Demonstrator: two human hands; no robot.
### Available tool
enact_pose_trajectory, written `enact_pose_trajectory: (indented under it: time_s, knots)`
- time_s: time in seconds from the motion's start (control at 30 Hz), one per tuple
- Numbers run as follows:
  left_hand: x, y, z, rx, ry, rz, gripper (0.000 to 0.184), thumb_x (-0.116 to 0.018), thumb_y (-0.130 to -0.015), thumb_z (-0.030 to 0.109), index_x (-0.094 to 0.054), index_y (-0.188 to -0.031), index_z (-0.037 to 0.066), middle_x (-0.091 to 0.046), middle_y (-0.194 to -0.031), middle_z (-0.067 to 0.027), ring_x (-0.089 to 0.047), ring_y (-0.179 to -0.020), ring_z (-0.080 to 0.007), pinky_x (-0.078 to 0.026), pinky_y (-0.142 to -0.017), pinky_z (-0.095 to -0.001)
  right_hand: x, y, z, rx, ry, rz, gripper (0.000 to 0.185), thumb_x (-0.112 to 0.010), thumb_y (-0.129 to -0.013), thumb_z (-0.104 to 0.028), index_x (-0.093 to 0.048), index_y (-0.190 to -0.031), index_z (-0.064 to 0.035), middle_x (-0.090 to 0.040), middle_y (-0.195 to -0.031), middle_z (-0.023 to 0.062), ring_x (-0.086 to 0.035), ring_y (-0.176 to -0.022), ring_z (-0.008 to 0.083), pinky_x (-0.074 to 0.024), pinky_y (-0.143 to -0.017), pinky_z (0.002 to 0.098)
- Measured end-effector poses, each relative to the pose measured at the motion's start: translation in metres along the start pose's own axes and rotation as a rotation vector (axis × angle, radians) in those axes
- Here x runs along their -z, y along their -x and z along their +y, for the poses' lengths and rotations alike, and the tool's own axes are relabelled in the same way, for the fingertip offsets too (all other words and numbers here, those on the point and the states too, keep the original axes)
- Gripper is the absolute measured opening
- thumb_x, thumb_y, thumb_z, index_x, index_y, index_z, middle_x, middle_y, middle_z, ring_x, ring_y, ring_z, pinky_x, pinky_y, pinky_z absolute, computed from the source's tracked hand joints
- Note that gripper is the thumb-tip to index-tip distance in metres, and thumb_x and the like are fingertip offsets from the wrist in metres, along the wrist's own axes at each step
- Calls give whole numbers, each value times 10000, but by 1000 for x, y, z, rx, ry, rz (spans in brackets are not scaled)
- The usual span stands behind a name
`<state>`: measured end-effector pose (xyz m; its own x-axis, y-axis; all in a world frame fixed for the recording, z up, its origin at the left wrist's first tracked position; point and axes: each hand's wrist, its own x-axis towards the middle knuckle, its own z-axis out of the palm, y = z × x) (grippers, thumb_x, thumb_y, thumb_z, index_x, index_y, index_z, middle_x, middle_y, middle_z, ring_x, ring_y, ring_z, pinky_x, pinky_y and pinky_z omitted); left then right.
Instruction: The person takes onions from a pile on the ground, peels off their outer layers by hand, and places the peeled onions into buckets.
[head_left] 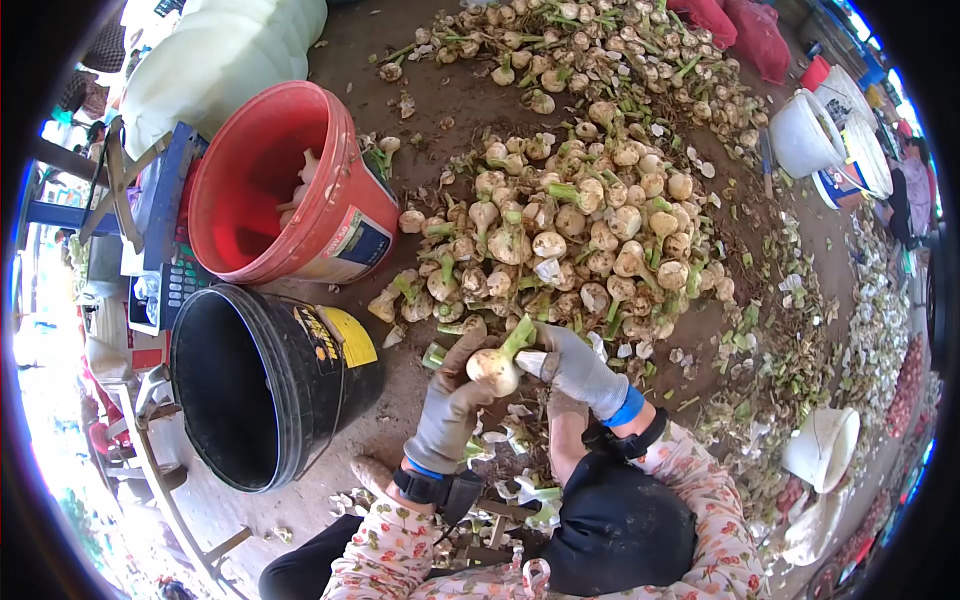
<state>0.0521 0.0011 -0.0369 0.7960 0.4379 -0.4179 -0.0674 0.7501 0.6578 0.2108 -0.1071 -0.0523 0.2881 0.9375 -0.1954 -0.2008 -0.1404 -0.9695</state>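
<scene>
My left hand (442,405), in a dirty grey work glove, is closed around a pale garlic bulb (493,373). Its short green stem (519,337) points up and to the right. My right hand (586,376), also gloved, is closed with thumb and fingers pinched at the stem side of the same bulb. Something whitish shows at those fingertips; whether it is peel or glove I cannot tell. Just beyond both hands lies a large heap of garlic bulbs (600,230), many with cut green stems and soil on them.
To the left a red bucket (230,215) holds a few bulbs, and a black bucket (290,385) stands below it. A second garlic heap (640,60) lies farther off. White buckets (805,135) stand at the right. Peel and stem scraps (770,370) litter the ground.
</scene>
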Motion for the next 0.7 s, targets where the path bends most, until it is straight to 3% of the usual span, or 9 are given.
enact_pose_trajectory:
  time_s: [0.13,0.17,0.27,0.4,0.47,0.57,0.6,0.63,0.7]
  knots:
    - [-9,-1,0,82,381,-58,524,-643,-819,297,-463,-1264,87,-568,-1137,-120,-586,-943,-231,-497,-781,-363,-12,2,4,107,130,180,194,-630,-850,-126,-600,-1018,-33,-576,-839,16,-533,-788,136,-437,-760,269]
    - [-4,-4,-3,119,372,-48,533,-608,-839,408,-463,-1249,99,-549,-1161,-117,-564,-920,-220,-466,-700,-323,-15,0,11,158,175,240,195,-640,-838,-116,-606,-1013,-36,-574,-831,23,-541,-780,153,-440,-760,277]
    - [-19,-6,-8,69,270,149,534,-534,-866,499,-477,-1235,117,-580,-1084,-99,-558,-813,-201,-434,-621,-301,-19,-5,26,182,61,320,208,-660,-812,-111,-614,-999,-35,-570,-867,72,-556,-791,205,-451,-752,309]
    - [19,-7,-6,302,295,-75,624,-436,-852,633,-483,-1224,135,-605,-989,-82,-568,-752,-193,-443,-598,-284,-13,-9,8,590,609,343,261,-654,-795,-105,-584,-1031,-17,-556,-928,130,-570,-836,249,-457,-759,327]
    - [19,-7,-1,324,252,-137,670,-386,-843,679,-485,-1219,133,-611,-944,-76,-571,-729,-189,-440,-582,-269,-17,-7,17,368,346,381,303,-630,-778,-67,-563,-1067,-10,-573,-926,144,-584,-848,276,-464,-759,340]
    - [13,-15,-20,-53,-291,84,561,-566,-847,370,-419,-1285,52,-601,-1020,-89,-610,-767,-179,-492,-596,-269,-20,-4,34,195,185,364,351,-571,-757,-1,-540,-1107,-4,-587,-922,159,-590,-838,305,-469,-756,351]
    - [12,-16,-23,-180,-471,159,567,-626,-848,267,-398,-1307,25,-598,-1045,-94,-623,-780,-175,-510,-601,-269,-19,-1,24,246,300,336,364,-523,-756,30,-536,-1119,0,-587,-915,143,-584,-802,268,-472,-734,332]
    - [6,-9,-10,20,-321,249,636,-635,-796,56,-330,-1351,-6,-569,-1104,-120,-622,-833,-169,-533,-684,-278,-18,2,14,301,412,313,384,-476,-755,61,-531,-1131,3,-587,-908,127,-578,-766,231,-476,-712,313]
    - [-8,1,-1,21,-265,199,577,-613,-805,75,-371,-1322,-8,-557,-1127,-111,-602,-880,-155,-508,-752,-264,-11,5,8,210,186,214,395,-465,-761,64,-526,-1147,3,-581,-894,95,-555,-747,167,-474,-682,282]
